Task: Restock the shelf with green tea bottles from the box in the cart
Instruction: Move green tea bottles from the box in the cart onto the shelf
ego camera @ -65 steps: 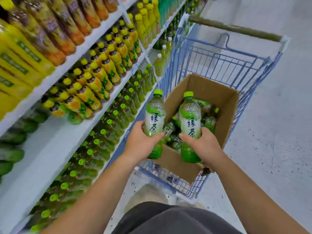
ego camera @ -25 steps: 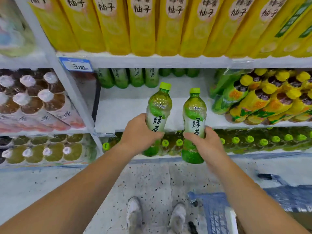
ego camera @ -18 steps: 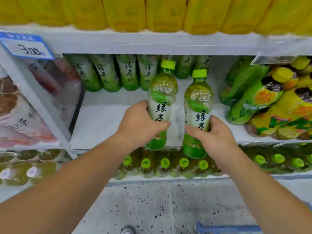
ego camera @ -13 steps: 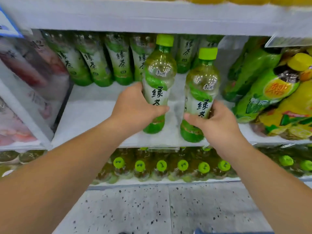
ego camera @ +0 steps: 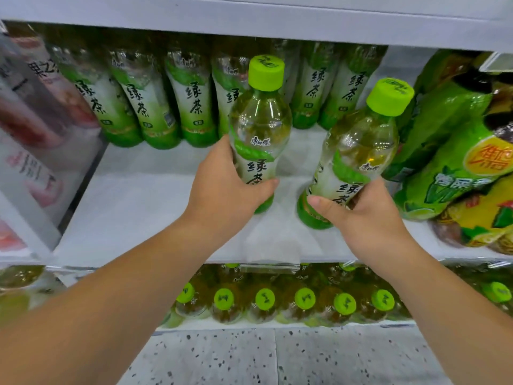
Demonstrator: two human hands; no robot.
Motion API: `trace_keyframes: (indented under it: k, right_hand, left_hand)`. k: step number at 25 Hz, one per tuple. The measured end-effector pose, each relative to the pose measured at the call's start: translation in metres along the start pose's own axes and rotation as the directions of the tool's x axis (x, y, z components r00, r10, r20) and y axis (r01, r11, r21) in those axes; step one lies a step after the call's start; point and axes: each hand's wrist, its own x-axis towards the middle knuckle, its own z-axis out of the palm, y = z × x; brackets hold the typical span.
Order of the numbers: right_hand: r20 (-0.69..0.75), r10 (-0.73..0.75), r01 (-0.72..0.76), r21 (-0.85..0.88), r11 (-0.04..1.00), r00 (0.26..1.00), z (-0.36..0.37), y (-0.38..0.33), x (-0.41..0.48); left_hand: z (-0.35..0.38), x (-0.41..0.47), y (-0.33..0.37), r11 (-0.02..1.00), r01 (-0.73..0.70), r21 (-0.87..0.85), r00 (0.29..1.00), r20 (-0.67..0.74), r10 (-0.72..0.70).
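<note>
Both bottles are now in over the shelf (ego camera: 133,207). A moment ago they were out in front of it, above the floor. So the carry is done, and I think the next job is to set them down.

The left hand (ego camera: 222,187) grips the left bottle (ego camera: 259,129) low down, with the fingers curled round its label. This bottle stands straight. The right hand (ego camera: 366,218) grips the right bottle (ego camera: 352,154) low down too, with the thumb across the front. This bottle now leans to the right, and its cap points at the green pack (ego camera: 449,151) just beside it.

Both bottle bottoms are low over the white board. I cannot tell if they touch it yet.

The back row (ego camera: 155,107) of the same tea stands behind them, with bare board in between. The box and cart are out of sight.
</note>
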Motion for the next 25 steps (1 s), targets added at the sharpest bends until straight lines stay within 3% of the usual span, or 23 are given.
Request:
trace_keyframes:
  k: [4, 8, 12, 18, 25]
  right_hand:
    - [0.012, 0.016, -0.015, -0.056, 0.998, 1.0, -0.006, 0.003, -0.013]
    - [-0.065, -0.023, 0.011, -0.178, 0.984, 0.998, -0.004, 0.015, -0.02]
    - [-0.112, -0.102, 0.073, -0.238, 0.969, 0.988, 0.005, 0.017, -0.004]
    - [-0.141, -0.128, 0.086, -0.274, 0.958, 0.982, 0.01, 0.015, 0.052]
    - [-0.174, -0.202, 0.154, -0.253, 0.955, 0.964, 0.014, 0.021, 0.096]
  left_hand:
    - [-0.004, -0.017, -0.025, 0.997, 0.08, -0.005, 0.99, 0.116, -0.079]
    - [0.001, -0.024, -0.039, 0.991, 0.095, 0.093, 0.995, 0.011, -0.096]
    - [0.009, -0.007, -0.035, 0.986, 0.155, 0.063, 0.988, -0.025, -0.154]
    - [0.027, 0.034, -0.031, 0.965, 0.093, 0.246, 0.995, -0.05, -0.084]
    - [0.052, 0.065, -0.028, 0.974, 0.106, 0.2, 0.986, -0.151, -0.077]
